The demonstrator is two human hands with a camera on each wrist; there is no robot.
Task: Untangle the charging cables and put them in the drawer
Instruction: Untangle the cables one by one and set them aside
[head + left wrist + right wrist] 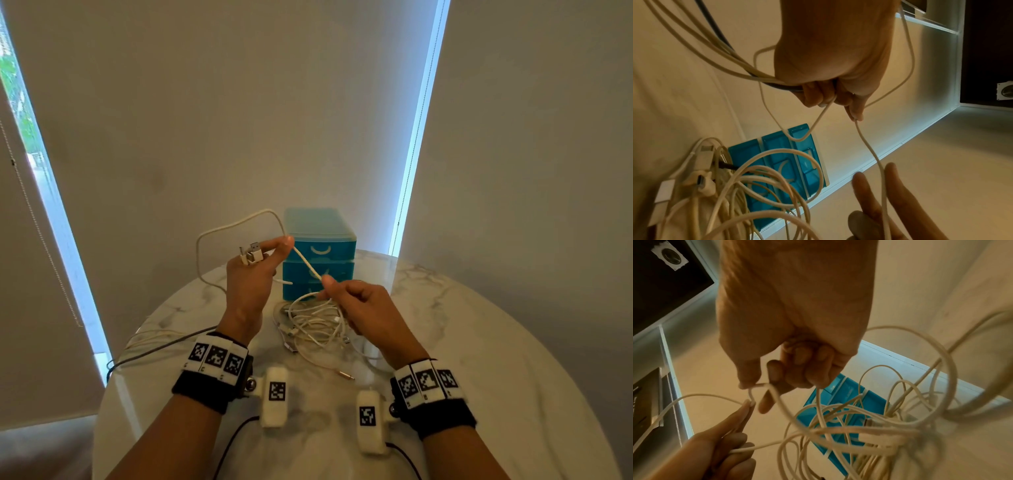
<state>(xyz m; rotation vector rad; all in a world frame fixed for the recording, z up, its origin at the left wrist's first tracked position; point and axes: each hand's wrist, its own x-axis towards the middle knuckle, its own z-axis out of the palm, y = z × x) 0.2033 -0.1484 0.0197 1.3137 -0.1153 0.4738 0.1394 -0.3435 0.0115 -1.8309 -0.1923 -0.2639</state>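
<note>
Cables first: one cream cable [306, 262] is stretched taut in front of the blue drawer unit [319, 251], above the tangle [313, 325] lying on the marble table [479, 342] just before the unit. Left hand [248, 279] pinches it at thumb and forefinger, with several plugs [251, 255] bunched in its curled fingers, likely to keep freed ends sorted. Right hand [359, 308] pinches lower down, apparently drawing the length clear. All drawers look closed.

Head view high above table [479, 342]; both wrist views close below, sharing blue drawers [318, 253]
</note>
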